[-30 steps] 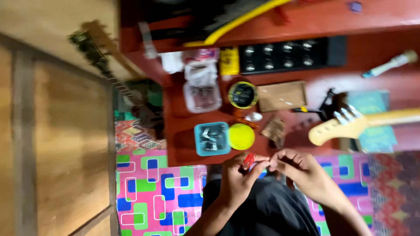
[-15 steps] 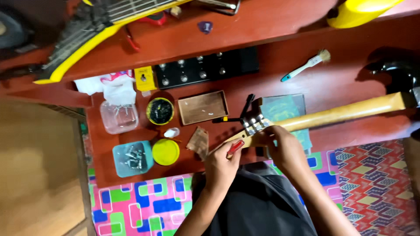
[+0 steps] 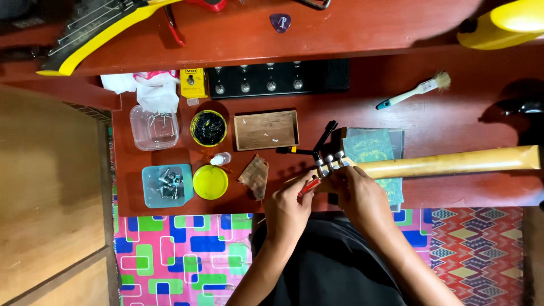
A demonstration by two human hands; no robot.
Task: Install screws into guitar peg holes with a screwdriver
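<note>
A guitar neck [image 3: 453, 164] of pale wood lies across the red workbench [image 3: 362, 102], its headstock [image 3: 334, 164] with metal tuning pegs pointing left. My left hand [image 3: 289, 207] grips a small red-handled tool [image 3: 309, 186] whose tip rests against the headstock's near edge. My right hand [image 3: 362, 195] wraps over the headstock just right of that tool and steadies it. Under the headstock sits a dark green packet [image 3: 377, 150]. Black-handled pliers [image 3: 323, 140] lie just beyond the pegs.
Left of the hands: a wood scrap [image 3: 255, 177], yellow lid [image 3: 210, 182], blue tray of screws [image 3: 166, 185], clear tub [image 3: 154, 127], tin of black paste [image 3: 208, 128], shallow wooden box [image 3: 266, 130]. Farther back, a black pedal unit [image 3: 266, 79], paintbrush [image 3: 413, 89], yellow guitar bodies [image 3: 96, 31].
The camera has swung so the bench fills the view. Both hands moved from my lap up to the headstock, the left still holding the red tool.
</note>
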